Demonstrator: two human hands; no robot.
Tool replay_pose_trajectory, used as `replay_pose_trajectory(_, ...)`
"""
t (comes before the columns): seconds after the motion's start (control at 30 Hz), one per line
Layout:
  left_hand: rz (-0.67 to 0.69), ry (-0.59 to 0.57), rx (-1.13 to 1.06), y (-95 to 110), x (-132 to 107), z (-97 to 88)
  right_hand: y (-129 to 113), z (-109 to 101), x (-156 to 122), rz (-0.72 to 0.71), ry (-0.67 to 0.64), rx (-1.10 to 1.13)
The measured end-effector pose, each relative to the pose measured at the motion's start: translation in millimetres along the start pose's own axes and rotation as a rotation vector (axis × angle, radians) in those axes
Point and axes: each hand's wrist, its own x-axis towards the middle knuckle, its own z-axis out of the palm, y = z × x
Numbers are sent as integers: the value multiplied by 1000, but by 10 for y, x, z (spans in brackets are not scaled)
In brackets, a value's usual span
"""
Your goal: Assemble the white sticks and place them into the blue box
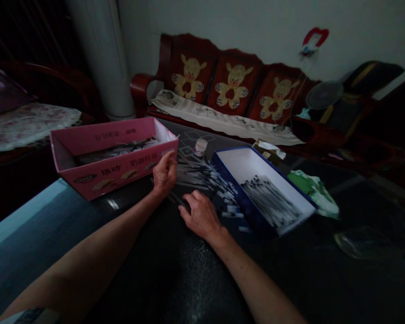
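On a dark table (pixel 175 279) lies a loose heap of thin pen-like sticks (pixel 202 177) with white caps. My left hand (pixel 164 173) rests at the heap's left edge, beside the pink box (pixel 114 155), with its fingers curled on some sticks. My right hand (pixel 199 216) lies palm down at the heap's near edge, its fingers bent over a few dark sticks. A blue box with a white inside (pixel 263 189) stands to the right and holds a row of the same sticks. More of them lie in the pink box.
A small white jar (pixel 200 146) stands behind the heap. A green and white cloth (pixel 313 191) lies right of the blue box. A red wooden sofa (pixel 236 85) with bear cushions and a newspaper is behind the table. A white pillar (pixel 104 58) stands at the back left.
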Motion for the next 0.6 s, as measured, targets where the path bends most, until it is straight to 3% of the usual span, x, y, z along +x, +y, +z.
replay_pose_trajectory(0.2,-30,-31,-2,104,-20,-5,26,117,-22,111,14,24)
replay_pose_trajectory(0.33,-75,-53,5,196,-43,-15,134,134,-8,229,145,230)
replay_pose_trajectory(0.47,-73,-200,67,258,-96,-18,158,187,12,285,301,434)
replay_pose_trajectory(0.6,-136,-378,-62,294,-136,12,97,200,38,279,319,556)
